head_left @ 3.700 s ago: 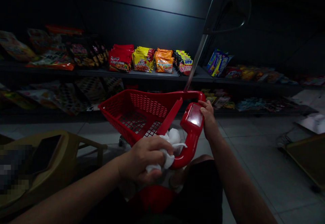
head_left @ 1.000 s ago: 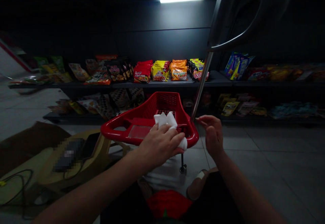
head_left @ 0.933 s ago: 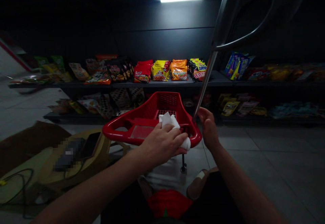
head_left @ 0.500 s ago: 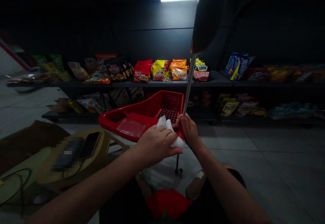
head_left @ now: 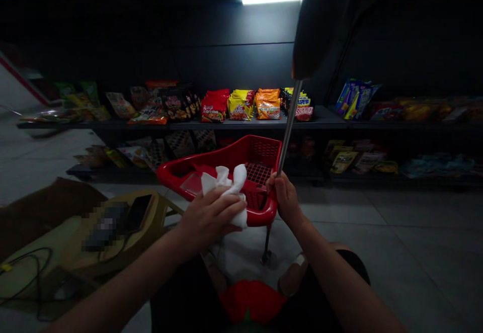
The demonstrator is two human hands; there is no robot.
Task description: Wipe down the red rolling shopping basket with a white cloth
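A red plastic shopping cart [head_left: 264, 217] with a mesh basket stands in front of me. My left hand [head_left: 211, 212] is closed around a bunched white cloth [head_left: 237, 177] and presses it against the near rim. A metal pole [head_left: 289, 127] rises from the cart's right side to a dark, blurred handle [head_left: 320, 26]. Around the pole's lower end, at the rim's corner, my right hand [head_left: 286, 197] is wrapped. The cloth and left hand cover part of the rim and a clear panel.
Shelves with bagged snacks [head_left: 241, 105] run along the back. At the left, a tan stool [head_left: 151, 217] bears a phone [head_left: 140, 212] and a pixelated dark object [head_left: 105, 227], with cables [head_left: 37, 257] beside it. My knees and a red item [head_left: 251, 300] are below.
My left hand has slid the cloth leftward along the near rim, uncovering the corner by the pole. My right hand keeps its hold, and the view has shifted slightly.
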